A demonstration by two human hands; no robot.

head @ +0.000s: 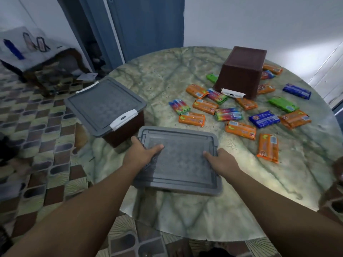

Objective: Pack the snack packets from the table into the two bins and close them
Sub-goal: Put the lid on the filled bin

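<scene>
Head view: loose grey lid (178, 160) sits low centre of frame, over the round marbled table (167, 75). Left hand (143, 152) grips its left edge, thumb lying on top; right hand (220, 160) grips the right edge, thumb on top too. Whether the lid rests on the table or is held just above it, can't tell.

Left of centre, a brown bin (122, 130) stands near the table's left edge w/ a grey lid on it (104, 106) and white latches. Upper right, a second brown bin (241, 71) lies upside down, no lid, white latch at its near rim.

Packets are scattered around & beside the upturned bin across the right half of frame: mostly orange (268, 148), some blue (263, 118), green (283, 104) and rainbow-striped (228, 114). All are on the table, none in a bin.

Far upper left, a small side table (37, 58) w/ a blue bottle (14, 50). Patterned tile floor (37, 127) at left.
</scene>
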